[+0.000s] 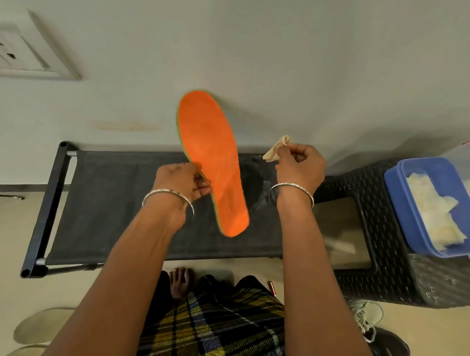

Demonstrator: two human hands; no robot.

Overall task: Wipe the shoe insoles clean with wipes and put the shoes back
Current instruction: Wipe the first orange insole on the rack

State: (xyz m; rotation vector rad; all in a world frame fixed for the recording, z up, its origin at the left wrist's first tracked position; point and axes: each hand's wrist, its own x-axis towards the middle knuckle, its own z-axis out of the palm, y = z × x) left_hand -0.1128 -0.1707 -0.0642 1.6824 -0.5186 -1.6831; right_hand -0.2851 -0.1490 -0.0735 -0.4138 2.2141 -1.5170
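Clamped between thumb and fingers of the left grip (185, 183), an orange insole (213, 155) is being held by its side edge, raised and tilted above a black fabric rack (114, 199), with its toe end pointing toward the wall. A crumpled beige wipe (274, 150) is being pinched in the right grip (300, 164), just beside the insole but apart from it. More wipes (434, 210) are being kept in a blue tub (397, 206) on a black woven stool (372, 264). A dark shoe (388, 346) is being seen on the floor beside the stool.

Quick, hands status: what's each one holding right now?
Left hand: grips the orange insole at its edge, held up.
Right hand: pinches a crumpled wipe, off the insole.
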